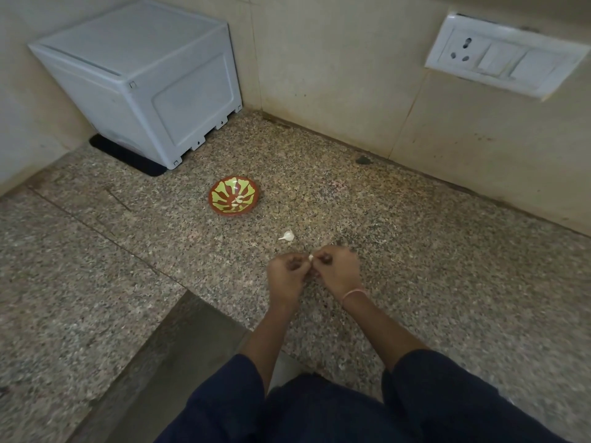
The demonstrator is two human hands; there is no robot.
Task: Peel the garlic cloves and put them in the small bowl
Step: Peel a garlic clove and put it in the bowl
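Observation:
A small white garlic clove (310,257) shows between my two hands, low over the speckled granite counter (415,282). My left hand (286,278) and my right hand (335,271) both pinch it with curled fingers, knuckles up. Another garlic clove (287,236) with its papery tail lies on the counter just beyond my hands. Farther back and to the left stands the small bowl (233,196), red-brown with a yellow-green pattern, with a few pale peeled cloves (238,200) inside.
A white plastic box (137,81) on a black mat fills the back left corner. A white socket and switch plate (499,54) is on the right wall. A lower step (179,356) cuts into the counter at the front left. Bits of skin lie by my right hand.

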